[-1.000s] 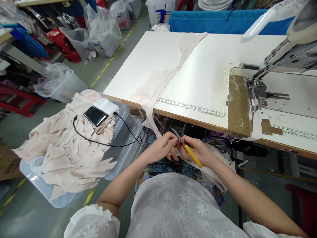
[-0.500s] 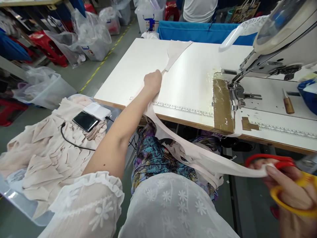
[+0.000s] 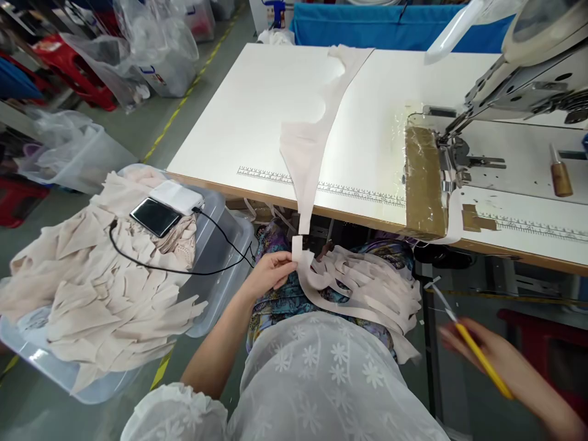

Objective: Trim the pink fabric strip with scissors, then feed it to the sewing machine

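Observation:
A long pale pink fabric strip [image 3: 316,131] runs down the white sewing table [image 3: 239,122] and hangs over its front edge. My left hand [image 3: 271,272] pinches that strip just below the edge, above my lap. More of the joined pink pieces [image 3: 367,285] lie heaped on my lap. My right hand [image 3: 496,361], blurred, is out to the lower right and grips yellow-handled scissors [image 3: 478,352] with the blades pointing up and left.
A sewing machine [image 3: 519,86] stands at the table's right, with a taped plate [image 3: 422,184]. On my left a clear bin [image 3: 215,245] holds a pile of pink fabric pieces [image 3: 92,288], a phone [image 3: 155,216] and a white power bank [image 3: 177,197] with a black cable. Bagged goods crowd the floor behind.
My left hand has come back from the tabletop to the strip under the table edge. The right hand has let go of the stretched strip, which now hangs slack, and holds only scissors.

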